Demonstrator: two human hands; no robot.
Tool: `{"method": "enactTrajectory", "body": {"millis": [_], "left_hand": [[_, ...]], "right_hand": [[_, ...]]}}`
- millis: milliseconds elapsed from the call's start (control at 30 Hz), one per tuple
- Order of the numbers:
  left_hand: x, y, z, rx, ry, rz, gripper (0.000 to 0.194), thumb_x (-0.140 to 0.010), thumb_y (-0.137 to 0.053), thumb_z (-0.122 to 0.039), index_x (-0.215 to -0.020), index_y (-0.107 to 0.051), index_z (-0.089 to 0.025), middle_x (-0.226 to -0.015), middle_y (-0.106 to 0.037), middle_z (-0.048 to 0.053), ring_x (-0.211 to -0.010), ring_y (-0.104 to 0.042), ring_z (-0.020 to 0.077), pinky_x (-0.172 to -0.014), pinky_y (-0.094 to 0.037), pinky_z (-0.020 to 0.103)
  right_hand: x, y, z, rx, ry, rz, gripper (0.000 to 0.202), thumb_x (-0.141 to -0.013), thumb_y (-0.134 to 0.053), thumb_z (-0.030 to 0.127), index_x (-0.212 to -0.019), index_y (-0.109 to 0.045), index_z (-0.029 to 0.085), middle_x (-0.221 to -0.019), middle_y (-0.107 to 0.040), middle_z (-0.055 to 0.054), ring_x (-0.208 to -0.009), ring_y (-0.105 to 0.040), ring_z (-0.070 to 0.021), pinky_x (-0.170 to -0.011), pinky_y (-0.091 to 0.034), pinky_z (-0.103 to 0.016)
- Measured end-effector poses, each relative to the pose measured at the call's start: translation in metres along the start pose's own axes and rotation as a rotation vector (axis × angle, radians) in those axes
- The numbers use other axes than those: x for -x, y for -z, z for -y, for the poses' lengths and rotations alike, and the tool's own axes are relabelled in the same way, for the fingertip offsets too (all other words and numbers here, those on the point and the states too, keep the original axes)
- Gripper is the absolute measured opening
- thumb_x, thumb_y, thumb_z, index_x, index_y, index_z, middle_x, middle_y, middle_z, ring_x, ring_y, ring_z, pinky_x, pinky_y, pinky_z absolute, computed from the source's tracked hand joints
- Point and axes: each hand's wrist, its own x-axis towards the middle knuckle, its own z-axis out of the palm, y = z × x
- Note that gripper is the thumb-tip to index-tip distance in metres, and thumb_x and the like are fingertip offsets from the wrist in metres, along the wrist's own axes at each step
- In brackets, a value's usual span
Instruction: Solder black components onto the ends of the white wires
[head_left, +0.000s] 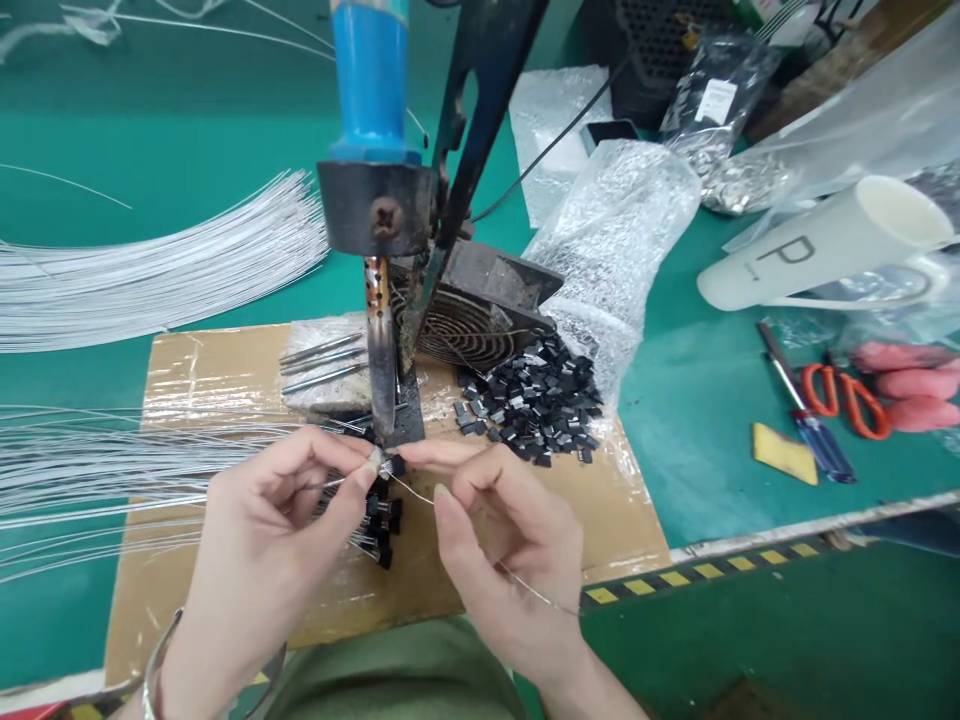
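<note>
Below the soldering iron (381,340), the left hand (274,525) pinches a black connector (394,465), the right hand (517,530) grips solder wire (413,490). Soldering seems in hand; next move calls for steady feeding.

Green-topped workbench (697,420), pale scuffed front edge (750,540), yellow-and-black striped band (707,571) alongside it, dark green floor (720,640) below

The soldering iron (382,370) blocks your fingers (358,484) from above, the fan (469,343) from beyond; wires (75,465) crowd your left, but bare cardboard (621,520) leaves you passage rightward, nearside of the black connectors (536,400).
</note>
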Motion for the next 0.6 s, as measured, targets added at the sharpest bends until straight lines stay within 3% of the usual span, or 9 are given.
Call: {"method": "enactTrajectory", "body": {"millis": [100, 300, 433, 600], "left_hand": [[-0.005, -0.001, -0.003, 0.011, -0.012, -0.02, 0.007, -0.08, -0.079, -0.024, -0.075, -0.077, -0.021, -0.082, -0.08, 0.002, -0.053, -0.058, 0.0085, -0.046, -0.042, 0.016], [-0.012, -0.002, -0.01, 0.038, -0.012, -0.058, 0.006, -0.078, -0.079, -0.022, -0.072, -0.076, -0.021, -0.077, -0.076, 0.001, -0.059, -0.063, 0.0098, -0.055, -0.05, 0.016], [-0.013, -0.001, -0.012, 0.024, -0.005, -0.046, 0.006, -0.078, -0.079, -0.021, -0.073, -0.076, -0.02, -0.075, -0.076, 0.0, -0.054, -0.055, 0.0071, -0.051, -0.045, 0.014], [-0.015, -0.001, -0.016, 0.074, -0.041, -0.03, 0.006, -0.079, -0.079, -0.018, -0.073, -0.076, -0.02, -0.076, -0.076, -0.002, -0.06, -0.059, 0.0059, -0.055, -0.046, 0.011]], "right_hand": [[-0.003, -0.003, 0.0, -0.02, -0.029, -0.023, 0.022, -0.097, -0.064, 0.005, -0.089, -0.06, 0.025, -0.127, -0.081, -0.006, -0.117, -0.079, -0.0218, -0.107, -0.061, -0.038], [-0.011, -0.004, 0.004, -0.033, -0.081, -0.045, 0.024, -0.095, -0.065, 0.006, -0.083, -0.058, 0.025, -0.123, -0.083, -0.008, -0.115, -0.08, -0.0248, -0.105, -0.063, -0.042], [-0.013, -0.005, 0.003, -0.08, -0.096, -0.052, 0.024, -0.096, -0.066, 0.006, -0.084, -0.059, 0.025, -0.123, -0.083, -0.006, -0.115, -0.08, -0.0216, -0.106, -0.062, -0.038], [-0.013, -0.006, 0.003, -0.126, -0.097, -0.073, 0.025, -0.096, -0.066, 0.005, -0.083, -0.06, 0.025, -0.122, -0.083, -0.003, -0.116, -0.079, -0.0195, -0.107, -0.059, -0.036]]}}
